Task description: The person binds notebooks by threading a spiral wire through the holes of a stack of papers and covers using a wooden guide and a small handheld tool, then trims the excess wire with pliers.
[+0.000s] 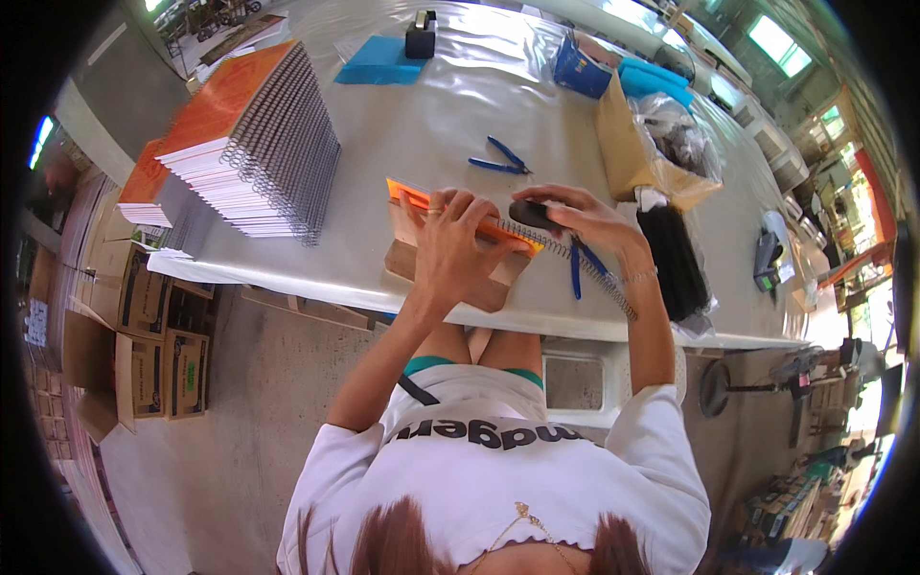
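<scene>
My left hand (452, 235) presses an orange-covered notebook (407, 195) against a wooden block (404, 261) near the table's front edge. Its fingers bend over the notebook's spine edge. A metal spiral coil (522, 230) runs along that edge; its loose end trails right, below my right wrist. My right hand (585, 216) closes around a dark rounded object (530, 214) beside the coil; its kind is unclear. Blue-handled pliers (577, 268) lie under the right hand, partly hidden by it. Farther back rest blue-handled pliers (498, 161), spread apart.
A tall stack of spiral notebooks (251, 144) stands left, by a lower stack (144, 187). Bundled black coils (673, 259) lie right, before a cardboard box (623, 144) with plastic bags. A blue box (582, 67), blue sheet (381, 61) and tape dispenser (420, 36) sit at the back.
</scene>
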The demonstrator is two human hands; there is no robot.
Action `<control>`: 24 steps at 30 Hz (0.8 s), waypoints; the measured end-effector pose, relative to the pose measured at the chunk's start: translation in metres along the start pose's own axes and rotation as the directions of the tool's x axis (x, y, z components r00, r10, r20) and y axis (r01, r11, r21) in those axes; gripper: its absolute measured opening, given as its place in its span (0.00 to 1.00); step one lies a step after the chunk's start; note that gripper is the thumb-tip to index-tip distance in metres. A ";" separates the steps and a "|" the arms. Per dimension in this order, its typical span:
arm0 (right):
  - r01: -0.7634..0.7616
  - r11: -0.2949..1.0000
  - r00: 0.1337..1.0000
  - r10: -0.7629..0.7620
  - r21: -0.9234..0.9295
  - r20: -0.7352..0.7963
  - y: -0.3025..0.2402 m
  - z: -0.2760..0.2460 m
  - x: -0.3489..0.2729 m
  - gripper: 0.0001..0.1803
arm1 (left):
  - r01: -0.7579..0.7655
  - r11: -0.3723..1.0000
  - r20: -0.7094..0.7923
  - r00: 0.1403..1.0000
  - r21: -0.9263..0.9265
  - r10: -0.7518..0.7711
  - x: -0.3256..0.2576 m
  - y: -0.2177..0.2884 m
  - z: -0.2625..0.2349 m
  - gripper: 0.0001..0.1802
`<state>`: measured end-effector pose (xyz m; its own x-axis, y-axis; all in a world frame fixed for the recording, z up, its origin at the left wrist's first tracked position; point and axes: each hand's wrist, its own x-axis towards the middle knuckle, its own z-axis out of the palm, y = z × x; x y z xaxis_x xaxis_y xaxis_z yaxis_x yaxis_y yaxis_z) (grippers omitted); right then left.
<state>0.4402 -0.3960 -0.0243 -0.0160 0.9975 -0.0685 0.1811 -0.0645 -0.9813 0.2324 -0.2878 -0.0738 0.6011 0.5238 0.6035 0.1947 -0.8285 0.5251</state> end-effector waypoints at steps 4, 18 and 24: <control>-0.025 0.975 1.000 0.021 -0.219 -0.019 0.005 0.005 0.005 0.27 | 0.024 0.999 0.007 1.000 0.045 -0.024 -0.003 0.000 -0.001 0.25; 0.007 0.990 0.999 -0.013 -0.144 -0.043 0.014 -0.001 0.016 0.28 | 0.077 0.988 -0.075 0.995 0.137 -0.067 0.000 -0.021 -0.011 0.29; -0.244 0.932 0.963 0.200 -0.269 -0.179 0.005 -0.007 0.018 0.30 | 0.068 0.990 -0.089 0.994 0.121 -0.057 0.000 -0.029 -0.010 0.29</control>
<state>0.4476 -0.3786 -0.0294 0.1971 0.9529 -0.2304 0.4375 -0.2958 -0.8492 0.2189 -0.2615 -0.0832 0.5179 0.5858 0.6234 0.3271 -0.8090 0.4884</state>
